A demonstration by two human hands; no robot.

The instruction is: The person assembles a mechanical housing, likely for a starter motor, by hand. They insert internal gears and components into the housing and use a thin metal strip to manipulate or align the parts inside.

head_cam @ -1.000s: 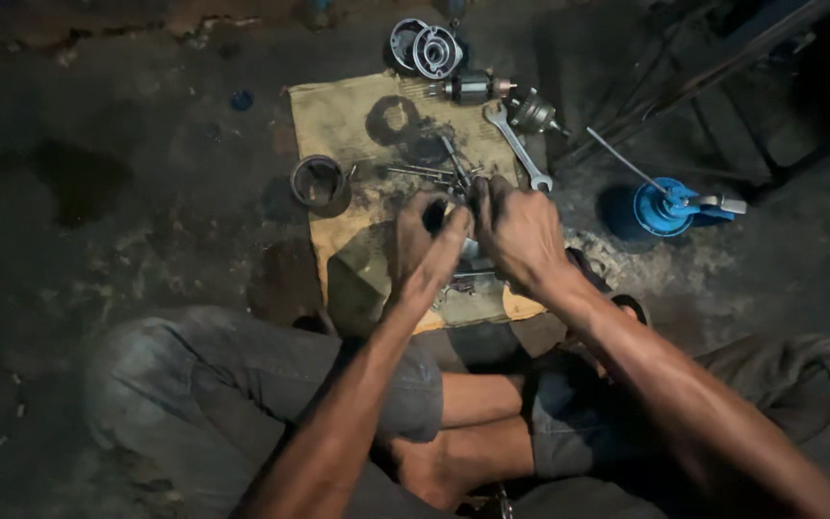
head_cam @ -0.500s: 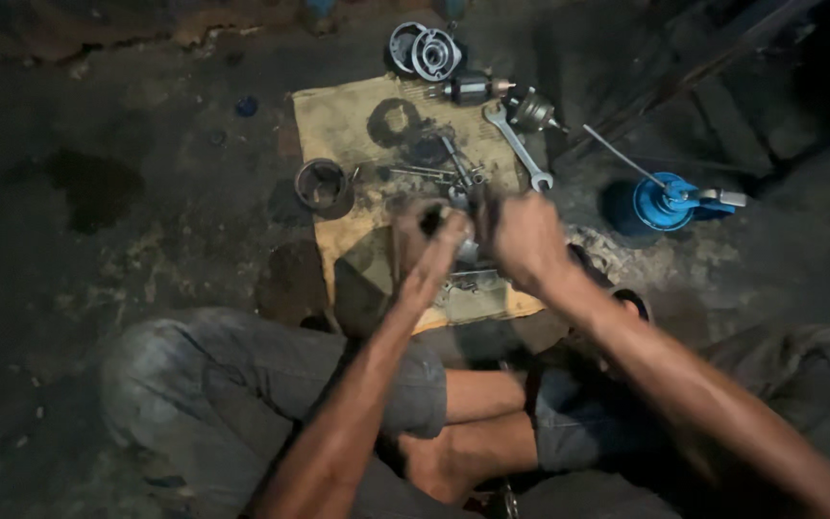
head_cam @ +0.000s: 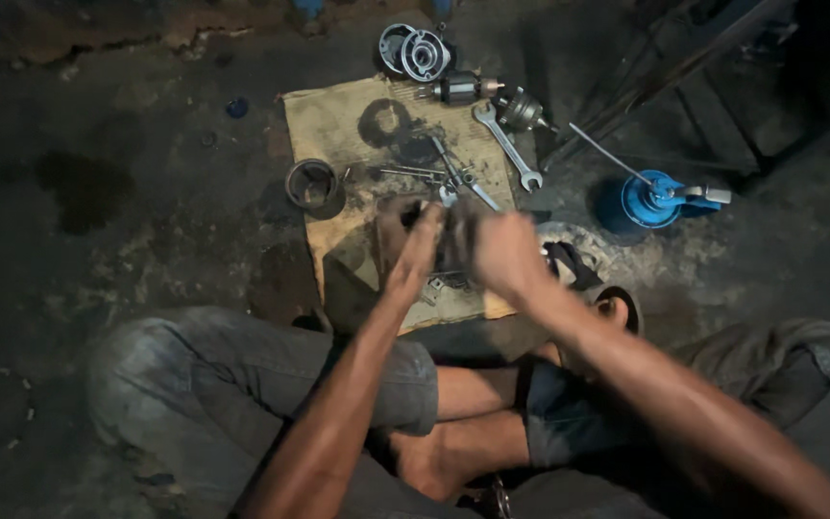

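Two hands meet over the near half of a stained cardboard sheet (head_cam: 338,125) spread on the dark workshop floor. Between them sits a small dark metal part (head_cam: 449,235), blurred and mostly covered, so its exact kind cannot be told. The left hand (head_cam: 405,235) is closed around the part's left side, fingers curled and pressed against it. The right hand (head_cam: 503,252) is closed too, fist-like, set against the part's right side — whether it grips the part itself or a small tool on it is hidden by blur.

Judging by the grip, the step in hand looks like working one piece loose from, or onto, the held part: one hand steadies while the other twists or pulls. A next move would call for a firm hold by the left hand and a straight, steady effort from the right, so nothing slips down among the loose bits below.

Around them lie other pieces. A short metal ring (head_cam: 311,183) stands at the sheet's left edge. A wrench (head_cam: 506,146) lies slanted on the far right of the sheet, with thin rods and bolts (head_cam: 434,173) just left of it. Farther off sit a motor rotor (head_cam: 458,88) and a round end cover (head_cam: 420,53). A blue oil can (head_cam: 655,197) stands to the right — well apart from both hands.
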